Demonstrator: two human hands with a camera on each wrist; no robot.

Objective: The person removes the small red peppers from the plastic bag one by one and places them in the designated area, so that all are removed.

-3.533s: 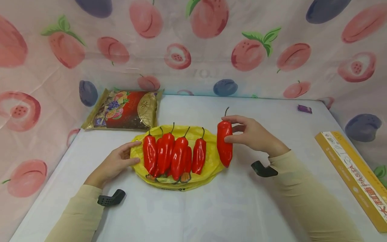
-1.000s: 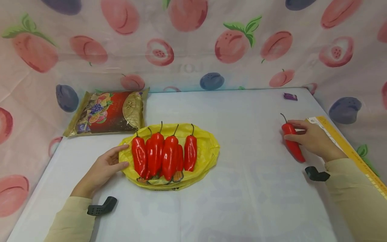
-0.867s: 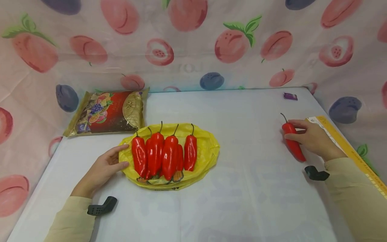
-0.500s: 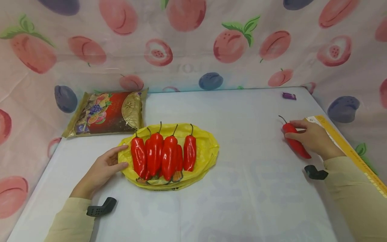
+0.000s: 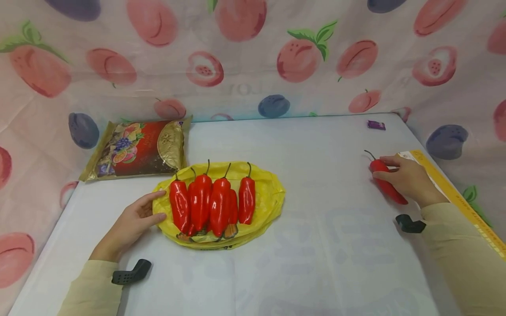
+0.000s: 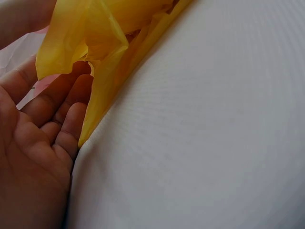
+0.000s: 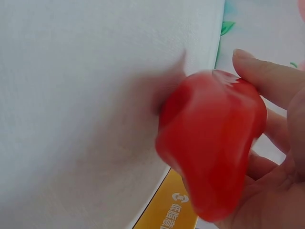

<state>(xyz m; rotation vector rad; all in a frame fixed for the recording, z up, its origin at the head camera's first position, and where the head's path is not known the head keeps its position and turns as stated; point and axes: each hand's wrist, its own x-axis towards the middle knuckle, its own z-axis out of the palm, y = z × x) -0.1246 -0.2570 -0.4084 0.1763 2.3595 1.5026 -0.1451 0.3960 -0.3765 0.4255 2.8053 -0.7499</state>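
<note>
At the right of the head view my right hand [image 5: 413, 179] holds a red chili pepper [image 5: 389, 186] between thumb and fingers. Its stem points up and left, its tip down and right. In the right wrist view the pepper [image 7: 209, 138] fills the middle, close over the white table, with a shadow beside it. Several glossy red chili peppers [image 5: 219, 204] lie side by side on a yellow plastic bag [image 5: 266, 197], stems away from me. My left hand [image 5: 128, 226] touches the bag's left edge with relaxed fingers; in the left wrist view the bag [image 6: 105, 95] partly hides the fingertips.
A gold and red packet [image 5: 138, 149] with printed fruit lies at the back left. A long yellow pasta box [image 5: 460, 199] runs along the right side, partly behind the right hand. A small purple packet [image 5: 376, 125] is at the back right. Fruit-printed cloth [image 5: 237, 96] hangs behind.
My right hand has carried the pepper from beside the yellow bag to the right, near the box. Since then the pepper's tip has swung rightward. The left hand has stayed at the bag.
</note>
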